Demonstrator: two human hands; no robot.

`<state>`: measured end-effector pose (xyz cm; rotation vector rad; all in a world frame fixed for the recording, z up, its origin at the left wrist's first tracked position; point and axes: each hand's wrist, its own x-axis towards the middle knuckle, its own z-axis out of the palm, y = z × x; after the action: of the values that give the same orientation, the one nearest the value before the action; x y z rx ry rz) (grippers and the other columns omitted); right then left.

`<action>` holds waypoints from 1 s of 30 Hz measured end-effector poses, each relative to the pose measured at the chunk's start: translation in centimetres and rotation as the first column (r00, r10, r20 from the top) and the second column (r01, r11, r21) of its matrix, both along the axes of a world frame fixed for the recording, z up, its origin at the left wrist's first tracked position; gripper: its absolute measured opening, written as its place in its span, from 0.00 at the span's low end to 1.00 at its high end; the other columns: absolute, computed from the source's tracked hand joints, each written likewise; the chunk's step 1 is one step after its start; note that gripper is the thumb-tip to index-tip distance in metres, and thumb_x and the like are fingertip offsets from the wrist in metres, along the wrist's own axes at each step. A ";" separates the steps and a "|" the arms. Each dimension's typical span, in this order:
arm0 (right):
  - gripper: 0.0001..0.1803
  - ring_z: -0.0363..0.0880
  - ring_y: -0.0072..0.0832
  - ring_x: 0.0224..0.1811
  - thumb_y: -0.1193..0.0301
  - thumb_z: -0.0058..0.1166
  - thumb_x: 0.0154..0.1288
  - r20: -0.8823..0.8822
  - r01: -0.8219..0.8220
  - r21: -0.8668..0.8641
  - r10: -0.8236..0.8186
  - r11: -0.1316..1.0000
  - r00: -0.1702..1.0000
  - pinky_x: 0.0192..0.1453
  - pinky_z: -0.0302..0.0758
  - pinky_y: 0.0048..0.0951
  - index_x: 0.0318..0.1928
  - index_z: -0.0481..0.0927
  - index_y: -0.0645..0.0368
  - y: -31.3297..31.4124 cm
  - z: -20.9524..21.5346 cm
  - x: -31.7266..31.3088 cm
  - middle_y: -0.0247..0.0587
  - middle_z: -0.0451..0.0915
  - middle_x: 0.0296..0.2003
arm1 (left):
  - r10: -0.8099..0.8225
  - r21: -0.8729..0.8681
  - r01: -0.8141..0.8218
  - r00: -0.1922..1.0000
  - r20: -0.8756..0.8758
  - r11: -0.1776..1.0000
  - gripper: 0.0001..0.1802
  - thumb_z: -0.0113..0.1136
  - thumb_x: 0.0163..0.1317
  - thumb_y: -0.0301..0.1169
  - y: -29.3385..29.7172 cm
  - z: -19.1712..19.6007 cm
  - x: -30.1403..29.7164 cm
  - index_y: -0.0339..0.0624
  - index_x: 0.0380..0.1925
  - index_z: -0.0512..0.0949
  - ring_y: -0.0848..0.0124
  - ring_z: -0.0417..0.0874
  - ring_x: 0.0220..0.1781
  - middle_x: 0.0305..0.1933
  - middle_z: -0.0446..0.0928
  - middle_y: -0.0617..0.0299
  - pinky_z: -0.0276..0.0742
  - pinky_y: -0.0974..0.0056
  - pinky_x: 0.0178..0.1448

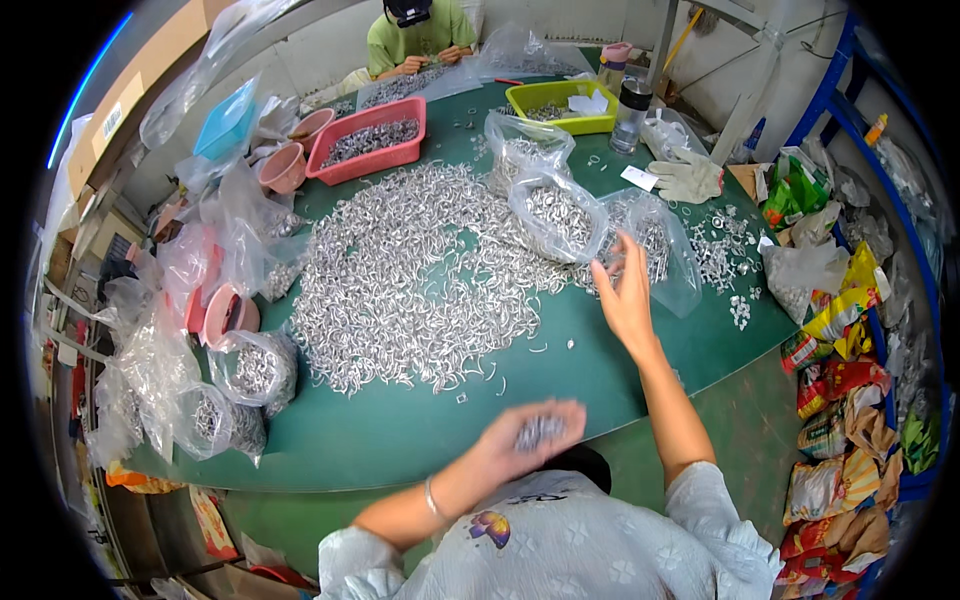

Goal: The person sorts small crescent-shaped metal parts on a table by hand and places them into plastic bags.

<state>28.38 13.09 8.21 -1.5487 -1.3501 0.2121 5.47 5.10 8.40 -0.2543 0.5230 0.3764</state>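
My left hand (pixel 508 440), blurred by motion, is cupped palm up over the table's near edge. A handful of small silvery metal pieces (pixel 540 432) lies in its palm. My right hand (pixel 627 295) is held out with thumb and fingers apart, fingertips near the clear plastic bags of metal pieces; I cannot tell whether they touch. One bag (pixel 555 215) stands with its mouth turned toward me, and another bag (pixel 668 250) lies just right of it. A wide heap of curved silvery metal pieces (pixel 400 290) spreads over the green table (pixel 640 395).
A pink tray (pixel 365 140) and a yellow-green tray (pixel 562 110) hold more parts. Filled bags (pixel 255 370) crowd the left edge. A bottle (pixel 630 118) and glove (pixel 685 178) are far right. Across the table a person (pixel 425 45) works. Sacks (pixel 830 480) line the right-hand shelf.
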 end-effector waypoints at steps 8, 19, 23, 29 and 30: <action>0.16 0.81 0.56 0.43 0.71 0.54 0.65 0.139 0.170 -0.070 -0.159 0.983 0.977 0.44 0.76 0.49 0.51 0.77 0.66 8.0 1.8 1.4 0.62 0.81 0.40 | 0.595 0.769 -0.241 0.775 -0.215 0.592 0.17 0.46 0.69 0.32 22.0 3.3 13.0 0.28 0.47 0.76 0.62 0.79 0.49 0.46 0.78 0.47 0.76 0.59 0.58; 0.16 0.74 0.53 0.47 0.77 0.55 0.60 0.399 0.189 0.222 -0.266 0.957 0.878 0.52 0.71 0.46 0.50 0.76 0.65 6.2 2.5 0.8 0.56 0.77 0.42 | 0.538 0.937 0.334 0.775 -0.332 0.098 0.15 0.53 0.66 0.25 20.3 4.3 8.1 0.35 0.51 0.80 0.69 0.77 0.59 0.58 0.78 0.54 0.69 0.67 0.62; 0.18 0.73 0.48 0.50 0.78 0.58 0.57 0.310 -0.276 0.137 0.223 0.951 0.924 0.57 0.69 0.43 0.49 0.76 0.64 6.3 2.5 -5.5 0.52 0.76 0.45 | 0.840 0.725 0.673 0.471 -0.268 -0.146 0.17 0.60 0.61 0.30 24.6 -1.3 -2.6 0.36 0.49 0.80 0.58 0.75 0.63 0.58 0.77 0.48 0.66 0.61 0.68; 0.37 0.61 0.53 0.67 0.53 0.61 0.60 0.353 -0.601 -0.390 0.716 0.698 0.602 0.70 0.58 0.51 0.65 0.67 0.59 12.2 -3.6 -13.6 0.55 0.65 0.63 | 0.918 -0.003 0.974 -0.215 -0.333 0.227 0.36 0.58 0.62 0.51 29.0 -8.1 -14.8 0.43 0.66 0.66 0.43 0.64 0.67 0.68 0.64 0.44 0.57 0.40 0.69; 0.40 0.58 0.55 0.69 0.49 0.60 0.60 0.349 -0.578 -0.455 0.732 0.678 0.585 0.71 0.55 0.53 0.66 0.66 0.59 12.5 -4.5 -14.8 0.56 0.63 0.65 | 0.927 0.005 0.983 -0.169 -0.334 0.181 0.36 0.58 0.61 0.50 28.9 -8.5 -15.2 0.43 0.66 0.67 0.43 0.65 0.66 0.67 0.65 0.44 0.57 0.41 0.69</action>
<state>13.61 25.58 3.74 -1.2878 -2.4200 0.5184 -9.73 33.96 -0.09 2.2966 1.9839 0.5564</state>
